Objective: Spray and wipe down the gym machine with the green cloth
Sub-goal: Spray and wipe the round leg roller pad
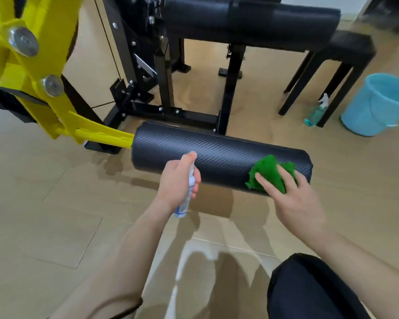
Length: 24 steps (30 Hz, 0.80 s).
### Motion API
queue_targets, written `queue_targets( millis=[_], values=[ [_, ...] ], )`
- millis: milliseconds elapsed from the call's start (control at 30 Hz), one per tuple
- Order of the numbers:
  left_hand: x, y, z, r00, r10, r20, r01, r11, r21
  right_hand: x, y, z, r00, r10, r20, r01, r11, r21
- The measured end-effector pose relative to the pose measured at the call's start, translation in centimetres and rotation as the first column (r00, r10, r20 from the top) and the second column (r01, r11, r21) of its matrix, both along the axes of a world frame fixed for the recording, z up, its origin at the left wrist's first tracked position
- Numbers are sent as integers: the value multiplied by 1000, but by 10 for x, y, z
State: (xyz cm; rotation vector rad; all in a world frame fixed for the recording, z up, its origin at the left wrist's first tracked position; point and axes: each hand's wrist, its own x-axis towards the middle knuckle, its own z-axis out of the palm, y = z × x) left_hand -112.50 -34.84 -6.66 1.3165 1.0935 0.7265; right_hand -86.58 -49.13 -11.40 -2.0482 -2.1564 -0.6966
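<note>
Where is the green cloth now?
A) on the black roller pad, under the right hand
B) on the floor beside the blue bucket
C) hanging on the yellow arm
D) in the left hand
A: the green cloth lies on the black roller pad with the right hand pressing it.

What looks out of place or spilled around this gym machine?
Nothing looks spilled or damaged. One stray item: a green spray bottle on the floor by the black stool leg, beside the blue bucket.
</note>
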Motion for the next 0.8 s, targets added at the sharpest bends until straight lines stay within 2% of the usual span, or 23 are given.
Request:
queue_targets(
  millis=[100,167,300,567,633,800],
  values=[
    [37,-14,4,994,-95,-46,95,995,8,-3,-9,5,941,-273,-200,275,961,-20],
    [58,-24,6,985,-160,-69,162,987,24,-12,-8,-1,904,-330,-273,333,942,-37],
    [86,-41,6,970,-234,-73,236,971,24,-20,-13,-16,862,-341,-376,355,934,-34],
    [132,-66,5,970,-240,-32,236,967,-100,-14,-48,-26,852,-236,-467,242,969,-48],
    [145,-72,4,969,-244,-32,238,962,-131,-4,-61,-21,788,-253,-562,284,958,-33],
    [170,-83,2,976,-215,-35,206,963,-174,18,-84,6,514,-287,-809,517,856,25]
  ],
)
